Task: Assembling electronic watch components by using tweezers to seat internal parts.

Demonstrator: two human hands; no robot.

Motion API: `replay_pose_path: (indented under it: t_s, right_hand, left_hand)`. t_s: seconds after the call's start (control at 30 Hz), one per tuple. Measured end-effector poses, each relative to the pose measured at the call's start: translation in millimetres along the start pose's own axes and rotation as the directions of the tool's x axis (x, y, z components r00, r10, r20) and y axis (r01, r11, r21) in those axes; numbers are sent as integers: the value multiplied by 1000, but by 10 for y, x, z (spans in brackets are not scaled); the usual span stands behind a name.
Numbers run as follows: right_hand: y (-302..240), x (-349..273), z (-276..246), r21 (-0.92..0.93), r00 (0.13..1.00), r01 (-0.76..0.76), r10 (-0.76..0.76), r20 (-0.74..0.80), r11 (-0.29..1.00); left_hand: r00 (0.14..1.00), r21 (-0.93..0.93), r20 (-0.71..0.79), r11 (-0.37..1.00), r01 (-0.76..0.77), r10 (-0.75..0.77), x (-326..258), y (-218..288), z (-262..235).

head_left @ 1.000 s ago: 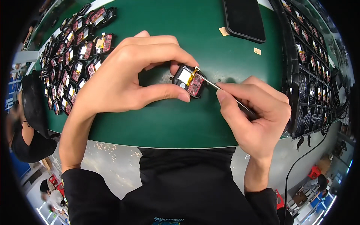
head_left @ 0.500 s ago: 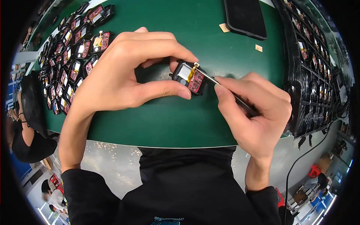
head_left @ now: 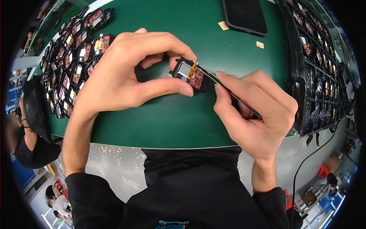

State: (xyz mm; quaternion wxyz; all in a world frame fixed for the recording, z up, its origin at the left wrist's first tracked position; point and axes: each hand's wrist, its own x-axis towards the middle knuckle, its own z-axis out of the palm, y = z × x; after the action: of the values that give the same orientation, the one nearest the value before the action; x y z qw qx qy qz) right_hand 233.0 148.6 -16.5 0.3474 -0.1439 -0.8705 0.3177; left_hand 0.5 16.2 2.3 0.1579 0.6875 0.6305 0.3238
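Between the thumb and fingers of my left hand (head_left: 131, 72) is a small black device housing (head_left: 176, 72), tilted, with its inside facing up. A silver battery (head_left: 184, 69), a yellow strip (head_left: 193, 70) and a red circuit board (head_left: 196, 79) show in it. My right hand (head_left: 259, 107) grips a pair of slim metal tweezers (head_left: 225, 87). Their tips meet the housing's upper edge, beside a small white piece (head_left: 195, 62) at the end of the yellow strip. Whether the tips pinch that piece, I cannot tell.
Many similar open housings (head_left: 77, 72) crowd the left of the green table (head_left: 160, 131). A black phone (head_left: 246, 17) lies at the far right near small tan paper pieces (head_left: 260, 45). Black trays (head_left: 313, 93) of housings stand along the right edge. Another person's arm (head_left: 29, 133) is at far left.
The tweezer tips have shifted up and left to the housing's edge, and their prongs now show apart. The housing has moved slightly left and up in my left hand.
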Motion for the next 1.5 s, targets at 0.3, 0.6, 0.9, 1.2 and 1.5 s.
replay_pose_path:
  t_s: [0.3,0.6,0.9,1.2,1.5]
  right_hand:
    - [-40,46,-68,88,991,-100,91,101,991]
    - [-10,32,-121,205,964,-232,197,178,951]
    - [-14,22,-105,197,966,-218,182,183,956]
    - [-25,30,-129,160,962,-215,181,205,963]
    - [-52,30,-156,89,970,-198,182,159,976]
  left_hand:
    - [999,-112,45,993,33,-28,-36,-80,-28]
    - [993,-119,117,993,22,-8,-18,-115,-75]
    - [991,-95,128,995,38,-26,-23,-103,-60]
    - [992,-104,124,994,16,-3,-22,-100,-59]
    - [994,-97,107,995,10,0,-22,-103,-55]
